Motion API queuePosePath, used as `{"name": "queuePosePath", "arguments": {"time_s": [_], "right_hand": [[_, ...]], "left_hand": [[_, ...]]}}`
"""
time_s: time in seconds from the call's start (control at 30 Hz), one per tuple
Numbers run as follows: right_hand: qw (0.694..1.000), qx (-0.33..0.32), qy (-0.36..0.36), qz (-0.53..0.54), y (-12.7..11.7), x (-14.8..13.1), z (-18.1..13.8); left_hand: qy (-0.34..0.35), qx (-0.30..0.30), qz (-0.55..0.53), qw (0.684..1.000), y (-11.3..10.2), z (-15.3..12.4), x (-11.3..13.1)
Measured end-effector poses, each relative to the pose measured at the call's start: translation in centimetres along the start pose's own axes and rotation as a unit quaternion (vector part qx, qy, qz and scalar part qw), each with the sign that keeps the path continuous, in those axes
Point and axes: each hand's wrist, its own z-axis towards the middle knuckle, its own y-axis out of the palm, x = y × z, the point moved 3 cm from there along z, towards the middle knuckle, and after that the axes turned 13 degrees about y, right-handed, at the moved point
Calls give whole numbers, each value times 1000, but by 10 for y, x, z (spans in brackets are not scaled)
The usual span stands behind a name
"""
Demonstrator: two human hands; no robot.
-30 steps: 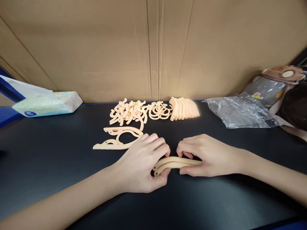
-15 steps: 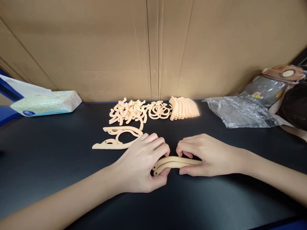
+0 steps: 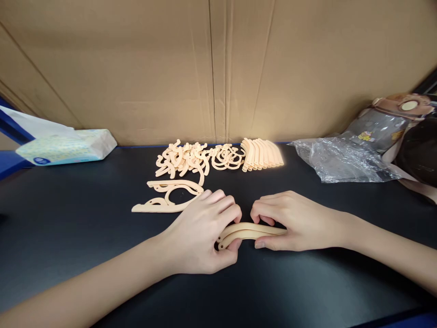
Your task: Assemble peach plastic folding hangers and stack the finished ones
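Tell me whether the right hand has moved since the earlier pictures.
No, not visibly: judged against the bag, the right hand sits in the same place as before, still gripping the curved strips.

Before you on the table (image 3: pixel 239 291), two bars (image 3: pixel 254 231) span from your left hand (image 3: pixel 205 234) to your right (image 3: pixel 297 223). Beyond your left hand lies a hanger (image 3: pixel 174 208); behind that, left to right, a heap (image 3: pixel 182 159), rings (image 3: pixel 214 160), a row of bars (image 3: pixel 261 155). Tissues (image 3: pixel 71 146) sit far left; a bag (image 3: pixel 344 159) and bottle (image 3: pixel 382 123), right; cardboard (image 3: pixel 136 68) behind.

No legible txt; tissue pkt (image 3: pixel 80 145) logo (image 3: pixel 41 161) too blurry.
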Motion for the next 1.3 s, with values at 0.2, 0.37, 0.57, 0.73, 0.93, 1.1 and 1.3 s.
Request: {"name": "queuePosePath", "arguments": {"time_s": [0.2, 0.37, 0.57, 0.73, 0.93, 1.1, 1.3], "right_hand": [[1000, 3, -4, 0, 0, -1, 0], [1000, -1, -14, 12, -2, 0, 0], [994, 103, -18, -26, -5, 6, 0], [982, 178, -24, -66, -7, 11, -3], [978, 183, -30, -93, -10, 13, -5], [976, 185, -29, -112, -10, 15, -6], [970, 202, 20, -133, -13, 22, -2]], "left_hand": [[-8, 30, 7, 999, -2, -1, -3], [-63, 40, 131, 989, -17, 8, -28], [-47, -52, 260, 963, -26, 26, -75], [-45, -57, 277, 958, -25, 38, -93], [-16, -66, 285, 956, -24, 48, -96], [-14, -56, 295, 954, -31, 51, -96], [-3, -39, 275, 961, -41, 43, -58]]}}
